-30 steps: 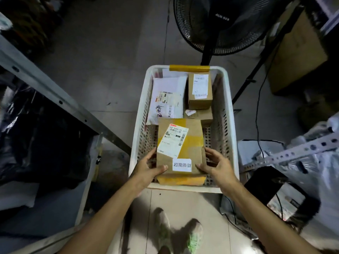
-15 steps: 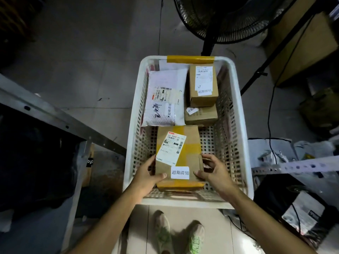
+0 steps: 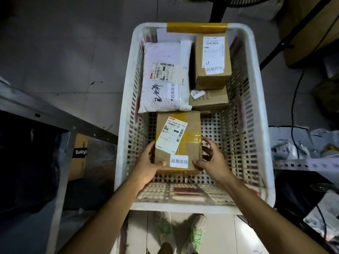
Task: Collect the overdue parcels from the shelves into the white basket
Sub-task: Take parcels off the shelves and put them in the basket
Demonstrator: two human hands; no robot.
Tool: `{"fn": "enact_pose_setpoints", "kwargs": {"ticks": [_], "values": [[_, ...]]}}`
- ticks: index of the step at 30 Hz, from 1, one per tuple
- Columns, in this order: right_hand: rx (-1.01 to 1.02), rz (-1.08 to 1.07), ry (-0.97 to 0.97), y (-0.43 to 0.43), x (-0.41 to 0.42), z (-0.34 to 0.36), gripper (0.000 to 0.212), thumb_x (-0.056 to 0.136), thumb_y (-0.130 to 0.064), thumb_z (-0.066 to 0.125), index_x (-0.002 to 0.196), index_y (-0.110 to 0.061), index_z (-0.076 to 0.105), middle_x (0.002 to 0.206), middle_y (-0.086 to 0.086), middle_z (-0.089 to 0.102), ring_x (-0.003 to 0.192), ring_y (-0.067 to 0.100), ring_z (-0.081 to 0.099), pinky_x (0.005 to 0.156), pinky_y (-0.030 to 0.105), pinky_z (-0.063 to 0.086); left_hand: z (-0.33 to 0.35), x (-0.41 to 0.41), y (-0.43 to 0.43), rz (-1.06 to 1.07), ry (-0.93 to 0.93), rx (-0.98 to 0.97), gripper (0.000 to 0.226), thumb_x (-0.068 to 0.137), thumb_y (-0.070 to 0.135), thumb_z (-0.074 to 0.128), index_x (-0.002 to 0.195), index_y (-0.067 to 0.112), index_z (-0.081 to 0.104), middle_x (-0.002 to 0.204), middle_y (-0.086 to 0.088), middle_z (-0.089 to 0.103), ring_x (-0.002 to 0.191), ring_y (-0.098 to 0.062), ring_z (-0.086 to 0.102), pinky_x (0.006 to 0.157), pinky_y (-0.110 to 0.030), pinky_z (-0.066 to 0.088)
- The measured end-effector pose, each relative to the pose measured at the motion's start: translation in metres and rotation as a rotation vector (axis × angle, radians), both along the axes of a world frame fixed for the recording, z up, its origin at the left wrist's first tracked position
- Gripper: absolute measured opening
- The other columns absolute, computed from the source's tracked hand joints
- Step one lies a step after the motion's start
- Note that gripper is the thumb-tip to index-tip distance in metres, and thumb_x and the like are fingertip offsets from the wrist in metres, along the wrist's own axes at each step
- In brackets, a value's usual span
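From my feed, both hands are on the same parcel. The left hand clasps the cardboard box at its near left corner, thumb laid flat on the top face and fingers wrapped down the side. The right hand grips the near right corner the same way, thumb on top, fingers spread and curled along the right wall. The box sits low in the near half of the white basket; I cannot tell whether it already rests on the bottom.

Its top carries a white sticker printed 超期滞留 and a tilted shipping label with a barcode and "642 X468 00 033". Glossy yellow-brown tape crosses the lid.

At the far end, a white bubble mailer lies flat, with black handwriting, a similar sticker and a label. Beside it, a taller brown box stands on a flatter brown box; both wear the same kind of sticker.

The basket is rigid plastic with slotted walls and a perforated floor, and yellow tape wraps its far rim. To the left, under a metal shelf rail, a carton shows "Baby".
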State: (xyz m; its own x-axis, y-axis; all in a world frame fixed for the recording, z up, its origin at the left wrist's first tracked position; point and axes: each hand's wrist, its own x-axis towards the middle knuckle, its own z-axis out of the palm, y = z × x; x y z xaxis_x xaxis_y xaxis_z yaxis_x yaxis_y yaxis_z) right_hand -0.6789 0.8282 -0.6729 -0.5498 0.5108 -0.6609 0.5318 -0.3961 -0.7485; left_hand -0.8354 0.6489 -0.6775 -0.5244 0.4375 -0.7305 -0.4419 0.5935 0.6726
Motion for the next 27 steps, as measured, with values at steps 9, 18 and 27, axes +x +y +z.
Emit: {"fn": "enact_pose_setpoints", "kwargs": {"ticks": [9,18,27], "values": [[0.043,-0.019,0.035,0.004,-0.023,-0.036,0.073,0.077,0.015,0.07,0.125,-0.037,0.052,0.135,-0.005,0.054,0.112,0.016,0.061,0.08,0.044,0.061,-0.029,-0.015,0.017,0.01,0.1,-0.046,0.091,0.081,-0.005,0.074,0.152,0.034,0.032,0.146,-0.001,0.052,0.13,-0.021,0.053,0.104,-0.048,0.049],[0.067,0.062,-0.059,0.008,-0.027,-0.055,0.087,0.078,0.01,0.073,0.149,-0.022,0.035,0.139,-0.003,0.051,0.112,0.017,0.058,0.091,0.042,0.056,-0.047,-0.015,0.021,-0.1,0.201,-0.166,0.09,0.078,-0.005,0.077,0.151,0.023,0.033,0.15,-0.002,0.043,0.141,-0.022,0.038,0.113,-0.038,0.036],[0.105,0.147,-0.134,0.014,-0.024,-0.055,0.072,0.08,0.009,0.071,0.141,-0.018,0.045,0.14,-0.003,0.052,0.115,0.02,0.059,0.095,0.043,0.054,-0.046,-0.013,0.016,-0.14,0.196,-0.202,0.092,0.075,-0.006,0.078,0.15,0.025,0.034,0.15,-0.002,0.043,0.139,-0.023,0.04,0.113,-0.044,0.038]]}}
